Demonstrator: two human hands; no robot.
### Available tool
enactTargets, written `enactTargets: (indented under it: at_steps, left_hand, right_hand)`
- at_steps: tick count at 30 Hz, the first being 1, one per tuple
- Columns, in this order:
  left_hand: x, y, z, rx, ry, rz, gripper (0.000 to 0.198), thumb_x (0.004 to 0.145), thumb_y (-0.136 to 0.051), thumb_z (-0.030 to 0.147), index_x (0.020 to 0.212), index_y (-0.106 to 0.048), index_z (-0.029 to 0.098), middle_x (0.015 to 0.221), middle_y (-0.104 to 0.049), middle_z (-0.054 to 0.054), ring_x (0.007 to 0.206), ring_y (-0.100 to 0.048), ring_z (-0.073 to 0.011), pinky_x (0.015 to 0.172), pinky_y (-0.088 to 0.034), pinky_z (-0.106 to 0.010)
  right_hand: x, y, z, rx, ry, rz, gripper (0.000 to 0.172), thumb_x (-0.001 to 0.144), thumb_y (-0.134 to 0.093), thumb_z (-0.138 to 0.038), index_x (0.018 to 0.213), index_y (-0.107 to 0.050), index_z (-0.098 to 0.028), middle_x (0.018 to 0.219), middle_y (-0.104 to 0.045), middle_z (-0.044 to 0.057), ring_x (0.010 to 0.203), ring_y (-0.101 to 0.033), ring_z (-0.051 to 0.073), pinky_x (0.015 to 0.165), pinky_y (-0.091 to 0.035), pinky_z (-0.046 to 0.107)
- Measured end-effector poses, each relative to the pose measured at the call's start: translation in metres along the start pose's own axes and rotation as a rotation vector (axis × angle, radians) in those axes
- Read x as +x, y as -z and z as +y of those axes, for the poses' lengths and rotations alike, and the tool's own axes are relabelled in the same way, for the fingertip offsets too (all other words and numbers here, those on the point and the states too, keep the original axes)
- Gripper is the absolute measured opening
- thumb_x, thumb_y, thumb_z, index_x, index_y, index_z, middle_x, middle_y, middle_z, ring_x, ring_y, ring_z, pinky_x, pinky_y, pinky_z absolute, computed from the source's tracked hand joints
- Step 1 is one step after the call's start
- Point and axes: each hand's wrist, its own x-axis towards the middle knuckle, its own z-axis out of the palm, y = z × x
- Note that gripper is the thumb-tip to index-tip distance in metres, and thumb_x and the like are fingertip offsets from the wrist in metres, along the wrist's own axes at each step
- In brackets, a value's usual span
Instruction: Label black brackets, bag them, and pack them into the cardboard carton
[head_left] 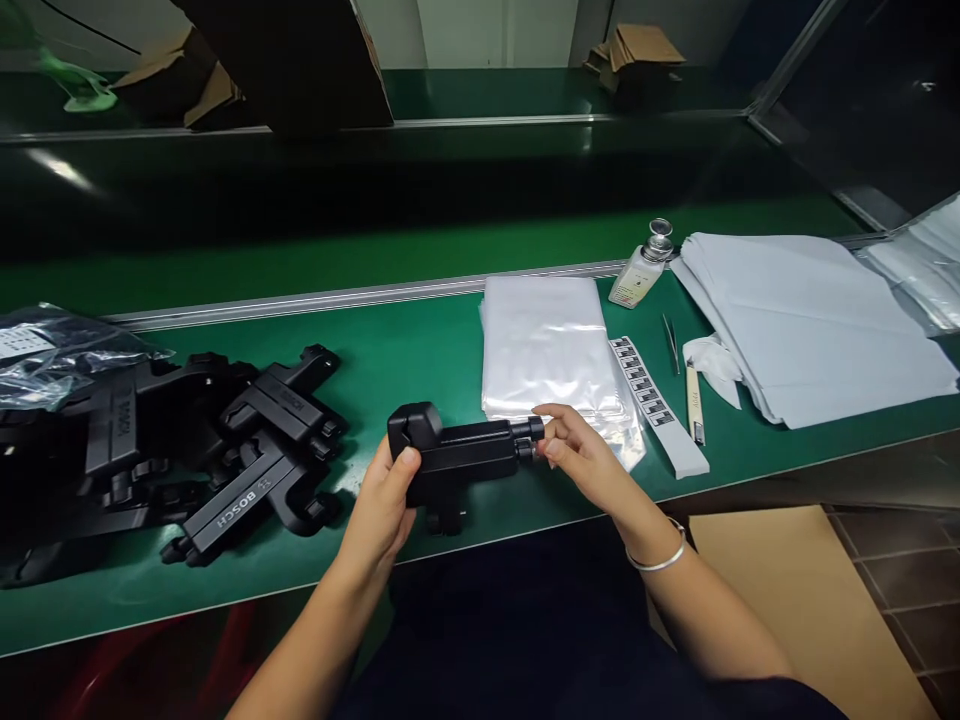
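Head view: nearer than the bag stack (546, 345) and to its left, the black device (472, 452) is held up, fingers of the left hand (382, 505) clamped around its thick end. The right hand (589, 462) is curled at its knobs (531, 432); whether those fingers grip cannot be told. If the left hold is loose, a twist there could drop it onto the surface (420, 355).
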Motion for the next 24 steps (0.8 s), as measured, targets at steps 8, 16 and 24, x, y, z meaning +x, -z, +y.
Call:
enactTargets:
  at_steps: [8,16,24]
  left_hand:
    - [0.003,-0.010,0.002,-0.087,0.058,0.053,0.063,0.061,-0.084,0.058,0.107,-0.069,0.018,0.091,-0.075,-0.006,0.100,-0.069,-0.0285,0.090,-0.055,-0.038]
    - [0.008,-0.014,-0.006,-0.161,0.094,0.109,0.067,0.062,-0.076,0.070,0.101,-0.072,0.015,0.115,-0.072,-0.011,0.125,-0.056,-0.0327,0.111,-0.039,-0.044]
    - [0.005,-0.020,-0.009,-0.071,-0.004,-0.007,0.066,0.076,-0.065,0.070,0.118,-0.066,0.019,0.137,-0.061,-0.008,0.138,-0.044,-0.0283,0.116,-0.031,-0.038]
  right_hand:
    - [0.001,-0.013,0.006,-0.046,-0.063,0.040,0.034,0.087,-0.058,-0.053,0.085,-0.060,-0.020,0.078,-0.056,0.001,0.076,-0.053,0.018,0.070,-0.044,0.031]
    - [0.003,-0.014,0.008,0.104,-0.057,0.092,0.023,0.081,-0.070,-0.042,0.090,-0.063,-0.022,0.082,-0.059,0.000,0.078,-0.054,0.018,0.072,-0.045,0.029]
    - [0.012,-0.017,0.026,0.221,0.034,0.308,0.025,0.081,-0.072,-0.048,0.086,-0.069,-0.024,0.077,-0.065,0.000,0.080,-0.059,0.019,0.079,-0.046,0.031]
